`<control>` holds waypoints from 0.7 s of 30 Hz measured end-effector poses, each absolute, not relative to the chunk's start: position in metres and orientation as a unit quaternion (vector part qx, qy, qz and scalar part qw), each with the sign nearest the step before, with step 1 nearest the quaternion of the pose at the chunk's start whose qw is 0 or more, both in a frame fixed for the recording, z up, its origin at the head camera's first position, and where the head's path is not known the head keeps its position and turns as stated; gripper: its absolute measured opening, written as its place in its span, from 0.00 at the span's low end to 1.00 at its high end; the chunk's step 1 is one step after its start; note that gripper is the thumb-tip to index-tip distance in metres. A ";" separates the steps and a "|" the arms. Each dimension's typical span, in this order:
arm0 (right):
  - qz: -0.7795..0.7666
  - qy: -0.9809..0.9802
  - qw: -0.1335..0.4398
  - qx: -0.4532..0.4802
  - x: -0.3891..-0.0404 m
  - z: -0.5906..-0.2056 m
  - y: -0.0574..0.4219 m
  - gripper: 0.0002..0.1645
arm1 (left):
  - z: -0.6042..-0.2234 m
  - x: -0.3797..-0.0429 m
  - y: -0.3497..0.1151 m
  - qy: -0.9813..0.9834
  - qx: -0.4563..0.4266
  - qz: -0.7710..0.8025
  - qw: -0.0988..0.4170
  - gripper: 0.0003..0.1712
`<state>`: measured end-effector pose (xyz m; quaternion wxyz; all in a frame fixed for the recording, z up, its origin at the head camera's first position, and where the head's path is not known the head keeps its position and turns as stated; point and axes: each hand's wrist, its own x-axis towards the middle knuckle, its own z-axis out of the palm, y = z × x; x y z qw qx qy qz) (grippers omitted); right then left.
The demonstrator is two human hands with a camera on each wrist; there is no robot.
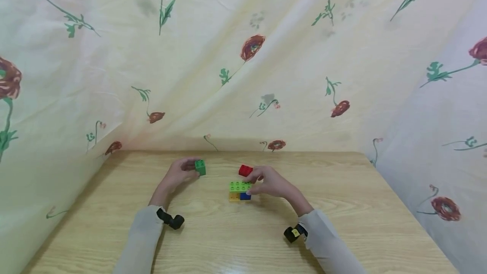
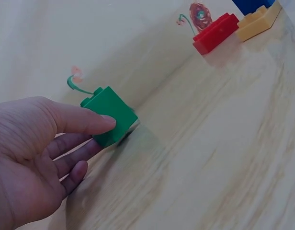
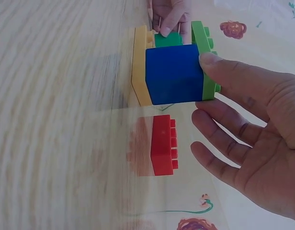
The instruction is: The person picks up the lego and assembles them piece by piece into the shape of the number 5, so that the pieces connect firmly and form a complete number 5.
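My left hand (image 1: 178,176) pinches a dark green toy brick (image 2: 115,115) between thumb and fingers at the back left of the table. Right of it, my right hand (image 1: 271,183) grips the end of a flat light green brick (image 1: 237,187) with thumb and forefinger. This light green brick lies on top of a blue brick (image 3: 174,74), which stands on one end of a flat yellow brick (image 1: 233,197). A gap shows beside the blue brick, between the yellow and light green ones. The right hand's other fingers are loosely bent and hold nothing.
A red brick (image 1: 245,170) lies on the wooden table (image 1: 213,240) just behind the stack, close to my right hand. Flower-printed cloth (image 1: 190,75) hangs behind the table and along its sides. Each wrist wears a black camera (image 1: 176,222).
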<state>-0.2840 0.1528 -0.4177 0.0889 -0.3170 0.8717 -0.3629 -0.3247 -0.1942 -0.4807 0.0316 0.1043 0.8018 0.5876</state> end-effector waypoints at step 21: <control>-0.356 0.874 0.066 -0.324 -0.288 -0.422 0.151 0.19 | -0.429 -0.308 -0.162 0.781 0.191 0.593 0.040 0.29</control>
